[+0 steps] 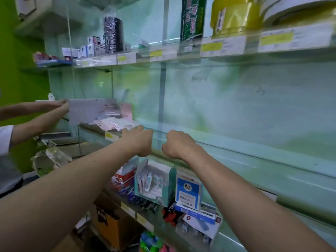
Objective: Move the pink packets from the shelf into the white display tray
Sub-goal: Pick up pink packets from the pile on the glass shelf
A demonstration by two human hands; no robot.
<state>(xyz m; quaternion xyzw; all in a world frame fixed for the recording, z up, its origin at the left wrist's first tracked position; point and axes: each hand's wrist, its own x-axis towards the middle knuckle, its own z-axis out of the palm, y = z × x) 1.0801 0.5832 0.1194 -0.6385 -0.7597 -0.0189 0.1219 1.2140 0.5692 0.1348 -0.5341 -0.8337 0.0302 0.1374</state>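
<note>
Several pink packets [116,123] lie in a loose pile on the glass shelf [227,142], at its left end. Another person's hands [60,104] hold a white display tray [81,111] upright just left of the pile, with more pink packets [127,110] behind it. My left hand [139,140] reaches over the shelf's front edge and its fingertips meet the near edge of the pile; its back hides whether it grips one. My right hand [179,145] hovers at the shelf edge to the right, fingers curled, holding nothing.
The upper shelf carries dark rolls [113,35], a green roll [192,19], yellow tape [231,17] and small boxes [87,49]. Below the hands stand a teal box [154,180], a blue-and-white pack [188,191] and a cardboard carton [112,222].
</note>
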